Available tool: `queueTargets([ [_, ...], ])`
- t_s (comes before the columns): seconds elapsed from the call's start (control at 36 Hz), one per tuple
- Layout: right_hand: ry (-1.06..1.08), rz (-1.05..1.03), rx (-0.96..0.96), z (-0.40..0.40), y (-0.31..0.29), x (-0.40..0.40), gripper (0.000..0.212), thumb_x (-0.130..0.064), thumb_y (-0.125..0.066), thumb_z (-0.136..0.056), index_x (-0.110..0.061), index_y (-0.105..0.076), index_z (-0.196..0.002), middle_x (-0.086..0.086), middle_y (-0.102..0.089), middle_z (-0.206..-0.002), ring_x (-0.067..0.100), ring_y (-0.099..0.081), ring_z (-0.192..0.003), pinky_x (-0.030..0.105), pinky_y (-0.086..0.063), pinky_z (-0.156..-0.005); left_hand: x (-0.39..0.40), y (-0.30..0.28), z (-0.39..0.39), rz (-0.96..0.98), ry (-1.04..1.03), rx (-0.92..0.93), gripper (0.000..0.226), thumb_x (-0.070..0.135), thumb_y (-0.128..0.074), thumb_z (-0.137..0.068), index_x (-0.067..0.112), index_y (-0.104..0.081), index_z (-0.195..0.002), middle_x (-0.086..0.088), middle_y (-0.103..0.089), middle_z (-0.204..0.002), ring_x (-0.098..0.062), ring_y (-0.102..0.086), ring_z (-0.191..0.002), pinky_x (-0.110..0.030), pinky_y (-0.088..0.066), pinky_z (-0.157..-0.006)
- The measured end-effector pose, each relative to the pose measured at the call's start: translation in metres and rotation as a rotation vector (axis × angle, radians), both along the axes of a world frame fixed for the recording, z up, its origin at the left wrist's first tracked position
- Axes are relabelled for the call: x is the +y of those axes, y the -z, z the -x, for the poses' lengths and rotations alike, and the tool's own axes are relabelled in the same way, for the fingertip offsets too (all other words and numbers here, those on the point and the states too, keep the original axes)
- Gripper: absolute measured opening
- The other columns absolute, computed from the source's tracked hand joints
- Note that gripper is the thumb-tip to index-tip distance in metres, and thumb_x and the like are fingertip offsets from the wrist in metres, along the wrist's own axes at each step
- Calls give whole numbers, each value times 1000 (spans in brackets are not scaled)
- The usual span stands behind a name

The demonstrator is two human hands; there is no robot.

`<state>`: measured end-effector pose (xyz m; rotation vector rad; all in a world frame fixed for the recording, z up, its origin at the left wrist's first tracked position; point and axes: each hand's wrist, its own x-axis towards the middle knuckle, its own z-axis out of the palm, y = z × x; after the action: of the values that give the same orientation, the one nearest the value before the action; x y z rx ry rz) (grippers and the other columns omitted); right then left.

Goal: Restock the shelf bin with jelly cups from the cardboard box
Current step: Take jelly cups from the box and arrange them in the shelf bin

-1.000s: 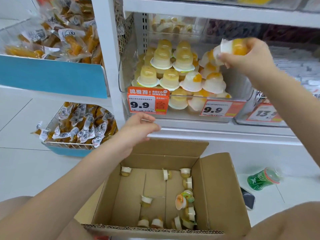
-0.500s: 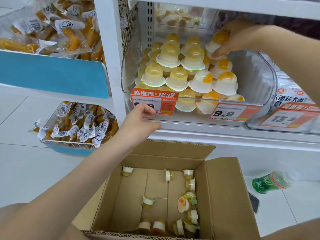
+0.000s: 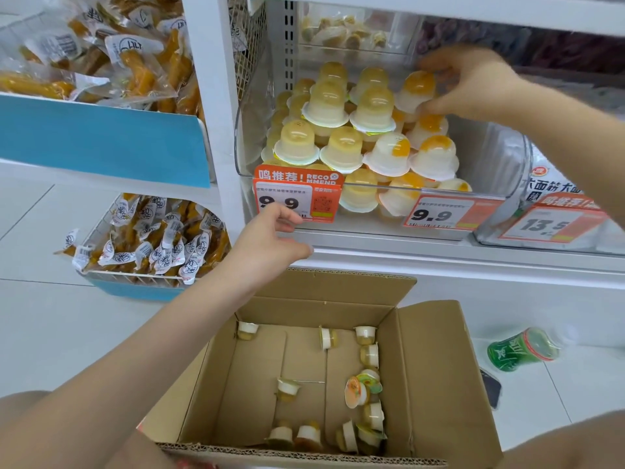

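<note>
Right hand (image 3: 473, 86) holds a jelly cup (image 3: 415, 91) atop the pile in the bin (image 3: 500, 164); left hand (image 3: 270, 238) hovers loosely curled, empty, above the box (image 3: 436, 367).

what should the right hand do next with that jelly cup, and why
Probably let go and draw back. The right hand holds a jelly cup dome up on top of the pile in the clear shelf bin, so it looks about placed. More cups lie in the cardboard box; the left hand hovers empty above it.
</note>
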<state>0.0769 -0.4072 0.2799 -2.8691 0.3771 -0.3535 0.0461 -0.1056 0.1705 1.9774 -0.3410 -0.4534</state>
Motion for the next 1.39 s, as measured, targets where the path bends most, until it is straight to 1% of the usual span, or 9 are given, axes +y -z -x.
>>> queueTargets([
  [0.11,-140,13,-204,42,11,17,57,-21,-74,-76,-16,-55,-129,3,-56,-128,22,-51,-116,32,-42,-98,-2,7,18,-27,93,23,35,16,-72,-80,21,-54,-109,6,-55,-110,-12,-59,-98,-18,-44,-72],
  [0.28,-335,-284,-236,117,56,75,44,-16,-75,-76,-20,-62,-118,-6,-62,-112,13,-57,-103,20,-44,-92,-6,33,42,-91,256,57,29,13,-72,-79,16,-58,-105,4,-60,-104,-10,-62,-93,-19,-47,-76],
  [0.36,-467,-318,-21,147,106,102,44,-19,-75,-78,-22,-60,-119,-10,-61,-116,11,-53,-104,27,-44,-92,-3,61,43,-176,348,61,25,11,-72,-79,17,-57,-98,2,-60,-100,-13,-61,-89,-22,-49,-76],
  [0.44,-509,-333,322,161,168,117,51,-20,-73,-81,-26,-54,-128,-13,-54,-126,-2,-41,-110,18,-33,-97,7,103,40,-335,454,104,28,6,-71,-78,16,-56,-100,-1,-60,-101,-16,-60,-89,-27,-50,-80],
  [0.64,-342,-310,788,161,314,103,63,-18,-74,-79,-18,-46,-135,2,-52,-133,18,-48,-121,18,-35,-92,38,192,28,-845,652,94,34,1,-63,-81,13,-51,-111,-7,-53,-118,-22,-52,-108,-34,-47,-93],
  [0.83,-389,-152,1057,165,399,100,66,-20,-68,-83,-18,-36,-140,6,-48,-133,24,-48,-120,36,-45,-98,26,275,34,-726,445,414,55,10,-76,-75,10,-48,-123,-6,-50,-122,-18,-49,-105,-26,-44,-84],
  [1.14,-440,58,1102,158,446,122,57,-4,-60,-83,-8,-37,-135,11,-36,-141,28,-32,-130,43,-41,-100,28,332,38,-918,363,544,77,14,-78,-73,8,-35,-137,-9,-47,-134,-27,-48,-122,-32,-44,-97],
  [1.31,-399,-201,1044,160,448,115,54,-23,-71,-78,-14,-47,-125,8,-42,-132,26,-35,-128,38,-41,-100,29,339,61,-999,496,500,46,18,-76,-76,11,-55,-117,-6,-58,-122,-22,-56,-110,-24,-43,-77],
  [1.39,-324,-409,906,163,440,112,61,-27,-75,-71,-18,-49,-126,3,-45,-123,21,-39,-121,33,-40,-97,26,343,80,-932,621,435,42,16,-77,-74,12,-56,-110,-6,-58,-117,-22,-56,-106,-27,-47,-80],
])
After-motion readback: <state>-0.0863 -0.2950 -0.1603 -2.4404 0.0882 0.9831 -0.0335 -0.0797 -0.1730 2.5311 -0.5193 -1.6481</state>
